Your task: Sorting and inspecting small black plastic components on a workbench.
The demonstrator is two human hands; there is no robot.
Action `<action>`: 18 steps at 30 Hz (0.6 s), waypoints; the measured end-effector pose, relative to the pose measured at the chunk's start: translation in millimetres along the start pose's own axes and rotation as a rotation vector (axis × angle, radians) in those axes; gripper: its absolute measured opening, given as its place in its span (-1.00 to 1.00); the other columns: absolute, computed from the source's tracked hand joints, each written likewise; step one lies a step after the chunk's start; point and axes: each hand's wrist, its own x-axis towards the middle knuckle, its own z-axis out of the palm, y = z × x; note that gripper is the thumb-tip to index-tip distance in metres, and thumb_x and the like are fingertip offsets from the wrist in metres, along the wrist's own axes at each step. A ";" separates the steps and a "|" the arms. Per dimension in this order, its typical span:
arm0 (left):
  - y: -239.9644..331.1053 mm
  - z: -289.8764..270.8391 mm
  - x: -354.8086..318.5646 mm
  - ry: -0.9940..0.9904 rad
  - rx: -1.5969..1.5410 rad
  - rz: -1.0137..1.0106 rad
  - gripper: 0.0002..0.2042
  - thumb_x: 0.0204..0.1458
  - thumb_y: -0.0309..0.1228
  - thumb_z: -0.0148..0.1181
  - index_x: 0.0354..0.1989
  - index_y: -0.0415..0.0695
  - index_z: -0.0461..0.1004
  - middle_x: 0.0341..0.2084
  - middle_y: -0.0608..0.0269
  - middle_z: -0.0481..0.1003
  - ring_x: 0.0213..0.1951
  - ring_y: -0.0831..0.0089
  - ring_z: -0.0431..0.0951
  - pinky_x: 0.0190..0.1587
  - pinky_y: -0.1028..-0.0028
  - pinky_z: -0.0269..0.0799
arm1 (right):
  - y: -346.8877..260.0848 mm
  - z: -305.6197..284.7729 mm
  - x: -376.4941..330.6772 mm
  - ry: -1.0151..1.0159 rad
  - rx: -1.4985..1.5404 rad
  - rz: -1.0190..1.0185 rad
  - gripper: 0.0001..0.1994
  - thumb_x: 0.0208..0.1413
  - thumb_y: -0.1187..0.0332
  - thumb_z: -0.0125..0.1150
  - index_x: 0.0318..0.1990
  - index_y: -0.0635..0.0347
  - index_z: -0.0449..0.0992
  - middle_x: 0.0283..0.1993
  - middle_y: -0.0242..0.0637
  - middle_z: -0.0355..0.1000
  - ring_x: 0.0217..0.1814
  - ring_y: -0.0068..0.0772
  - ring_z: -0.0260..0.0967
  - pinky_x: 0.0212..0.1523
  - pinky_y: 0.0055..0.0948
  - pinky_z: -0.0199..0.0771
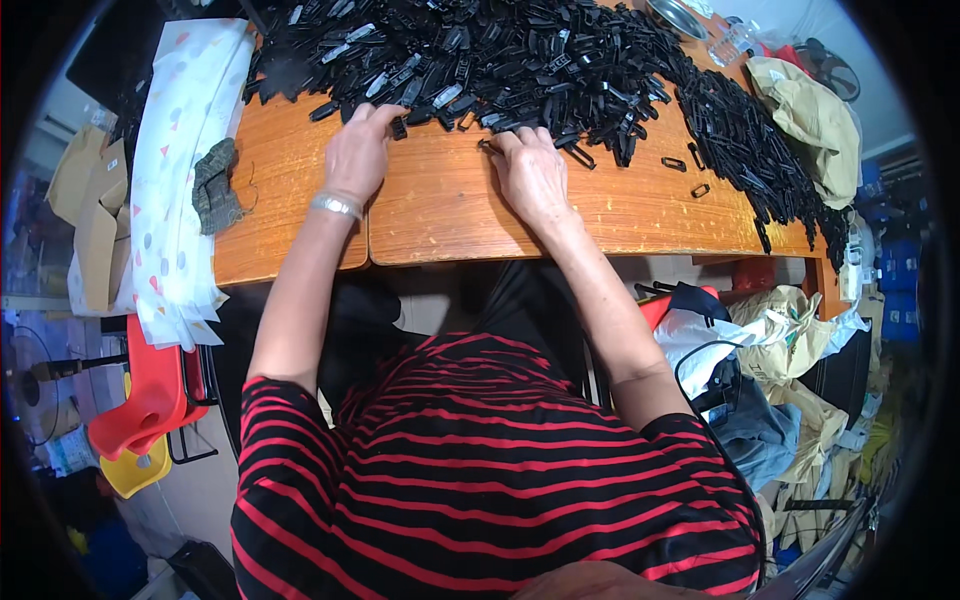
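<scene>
A large heap of small black plastic clip-like pieces (530,60) covers the far side of the wooden table (450,215). My left hand (357,160) is at the near edge of this heap, its fingers bent, with a small black piece (399,128) at the fingertips. To its right, my right hand (533,178) rests over the table with curled fingers. Thumb and forefinger close on another small black piece (488,147), partly covered by the fingers. A brownish piece (466,120) lies between the hands, against the heap.
Long black pieces (765,165) form a second pile at the right, beside a beige cloth bag (808,120). A few black frames (673,164) lie loose nearby. At left are a patterned white sheet (180,150) and a dark knitted cloth (214,185). A metal bowl (678,17) sits far right.
</scene>
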 end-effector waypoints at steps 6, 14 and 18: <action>-17.8 7.9 18.0 -0.069 0.092 0.209 -0.83 -0.04 -0.52 0.21 -0.25 -0.04 0.49 -0.32 0.15 0.41 -0.16 0.15 0.49 -0.18 0.23 0.49 | -10.2 -17.1 -21.4 -0.110 0.041 -0.052 -0.76 0.00 0.47 0.22 -0.14 0.25 0.48 -0.22 -0.06 0.46 -0.12 0.01 0.38 -0.15 -0.13 0.45; -8.4 1.0 1.2 -0.126 0.035 0.136 -0.80 -0.09 -0.50 0.30 -0.25 -0.15 0.48 -0.33 0.14 0.48 -0.20 0.13 0.51 -0.17 0.23 0.45 | -1.1 -13.3 -29.0 -0.056 0.122 -0.036 -0.85 0.02 0.41 0.26 -0.24 0.20 0.53 -0.24 -0.14 0.43 -0.16 -0.07 0.41 -0.20 -0.17 0.47; 11.0 3.4 -20.6 -0.063 -0.206 0.094 -0.69 -0.06 -0.49 0.30 -0.08 -0.17 0.51 -0.31 0.08 0.55 -0.24 0.17 0.58 -0.15 0.37 0.48 | 2.1 -15.0 -29.8 -0.056 0.053 0.028 -0.86 0.04 0.37 0.27 -0.26 0.19 0.57 -0.29 -0.19 0.40 -0.17 -0.11 0.39 -0.22 -0.19 0.45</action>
